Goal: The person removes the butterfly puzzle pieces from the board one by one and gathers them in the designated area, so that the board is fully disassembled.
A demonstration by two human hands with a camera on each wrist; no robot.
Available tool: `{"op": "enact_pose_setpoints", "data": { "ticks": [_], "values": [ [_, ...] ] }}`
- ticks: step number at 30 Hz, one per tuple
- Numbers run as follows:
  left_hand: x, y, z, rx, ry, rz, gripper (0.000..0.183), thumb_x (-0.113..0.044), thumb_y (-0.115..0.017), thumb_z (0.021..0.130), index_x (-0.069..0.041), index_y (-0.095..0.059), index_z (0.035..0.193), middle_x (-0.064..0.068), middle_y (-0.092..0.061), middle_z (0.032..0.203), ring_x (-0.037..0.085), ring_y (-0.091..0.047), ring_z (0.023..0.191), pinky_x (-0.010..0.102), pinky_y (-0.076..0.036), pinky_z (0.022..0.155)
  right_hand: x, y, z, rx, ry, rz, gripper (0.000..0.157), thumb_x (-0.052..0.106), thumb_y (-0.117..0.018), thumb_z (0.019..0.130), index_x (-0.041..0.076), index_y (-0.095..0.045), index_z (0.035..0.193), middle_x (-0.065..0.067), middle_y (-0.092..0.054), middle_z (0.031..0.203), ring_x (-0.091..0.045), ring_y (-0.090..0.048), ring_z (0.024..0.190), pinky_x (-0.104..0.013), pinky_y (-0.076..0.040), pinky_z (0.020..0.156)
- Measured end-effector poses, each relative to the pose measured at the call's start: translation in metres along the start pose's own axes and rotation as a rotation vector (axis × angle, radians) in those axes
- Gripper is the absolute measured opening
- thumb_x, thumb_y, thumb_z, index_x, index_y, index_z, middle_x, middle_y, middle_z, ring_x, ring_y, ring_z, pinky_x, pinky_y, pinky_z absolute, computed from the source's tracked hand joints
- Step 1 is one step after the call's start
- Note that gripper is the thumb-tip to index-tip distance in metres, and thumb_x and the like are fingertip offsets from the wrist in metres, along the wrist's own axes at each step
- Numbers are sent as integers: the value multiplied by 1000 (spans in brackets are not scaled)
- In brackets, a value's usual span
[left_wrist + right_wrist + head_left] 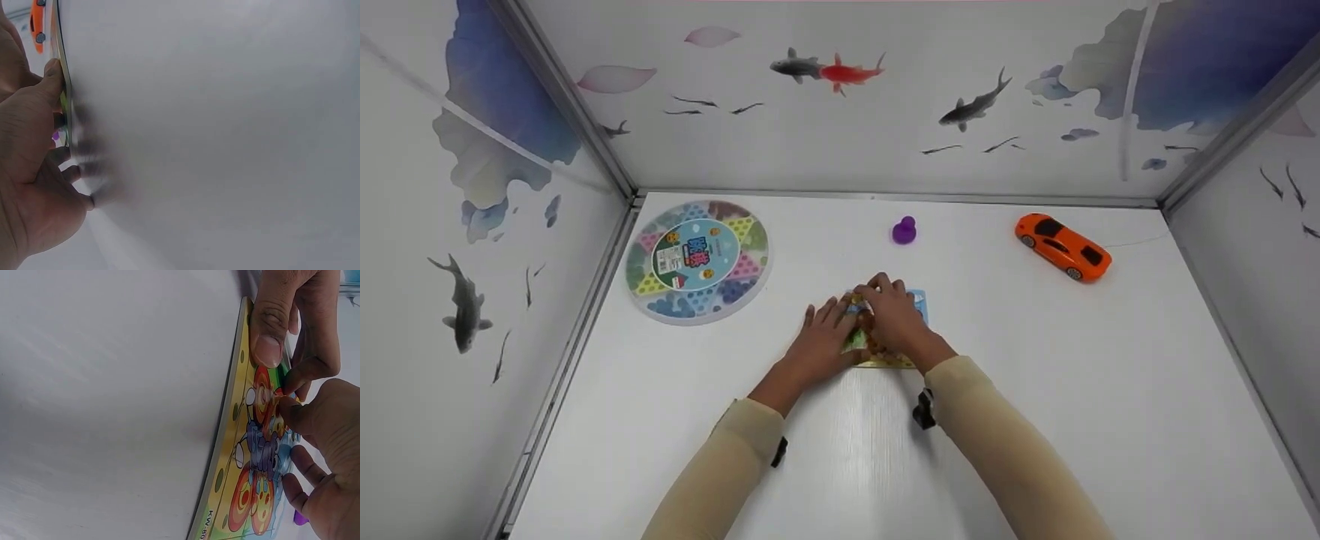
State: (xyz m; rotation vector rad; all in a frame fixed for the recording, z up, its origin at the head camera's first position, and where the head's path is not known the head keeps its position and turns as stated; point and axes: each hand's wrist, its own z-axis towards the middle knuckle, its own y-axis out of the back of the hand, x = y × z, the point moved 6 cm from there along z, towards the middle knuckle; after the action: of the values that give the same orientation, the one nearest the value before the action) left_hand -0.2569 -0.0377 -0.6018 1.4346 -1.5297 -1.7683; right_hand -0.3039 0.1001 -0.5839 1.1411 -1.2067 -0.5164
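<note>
A flat cartoon puzzle board (pixel 888 360) lies on the white table, partly hidden under both hands. Its printed face, with a yellow border, red-and-yellow butterfly wings and a purple-blue figure (pixel 264 455), shows in the right wrist view. My left hand (pixel 823 346) rests on the board's left side, fingers spread, the thumb pressing along the near edge. From the right, my right hand (pixel 894 319) reaches over the board with bent fingers. Its thumb (pixel 295 415) and fingertips touch the printed face close to the left fingers. In the left wrist view, the left hand (pixel 34 146) covers most of the board.
Back left lies a round Chinese checkers box (pixel 697 259) with a blue label. A small purple peg-shaped piece (pixel 904 231) stands behind the board. Toward the back right is an orange toy car (pixel 1063 247). Walls with painted fish enclose the table's back and sides.
</note>
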Motion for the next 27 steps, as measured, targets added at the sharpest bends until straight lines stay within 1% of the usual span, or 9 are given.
{"op": "enact_pose_setpoints", "data": {
  "ticks": [7,10,16,21,27],
  "values": [
    [1,-1,0,5,7,-9,77,-58,-62,109,-13,-43,169,15,-21,185,40,-18,173,70,-16,137,0,1,0,-6,-1,7,48,16,-67,111,11,-58,158,-20,-51,153,-46,-51,137,-71,-48,113],
    [1,-1,0,6,6,-16,78,-58,-62,109,-13,-42,170,16,-21,185,40,-17,173,70,-15,137,1,1,1,-4,3,-11,47,15,-67,111,10,-59,157,-19,-51,152,-44,-50,136,-70,-49,111],
    [1,-1,0,-2,-12,-38,76,-60,-62,108,-13,-47,166,16,-19,186,42,-18,173,71,-16,136,2,2,2,20,-14,-36,48,14,-72,108,8,-62,154,-19,-50,149,-41,-46,135,-71,-47,109],
    [3,-4,1,6,-12,-38,79,-61,-61,108,-12,-43,169,15,-18,186,41,-16,173,70,-15,137,1,2,3,24,-26,-16,44,15,-70,109,9,-63,153,-20,-49,149,-41,-45,136,-71,-46,110],
    [8,-9,6,14,6,-40,82,-60,-62,108,-13,-40,172,14,-16,187,40,-13,174,69,-11,138,-1,2,3,14,0,20,42,14,-70,109,8,-62,150,-20,-50,150,-41,-47,136,-68,-45,112]
  ]
}}
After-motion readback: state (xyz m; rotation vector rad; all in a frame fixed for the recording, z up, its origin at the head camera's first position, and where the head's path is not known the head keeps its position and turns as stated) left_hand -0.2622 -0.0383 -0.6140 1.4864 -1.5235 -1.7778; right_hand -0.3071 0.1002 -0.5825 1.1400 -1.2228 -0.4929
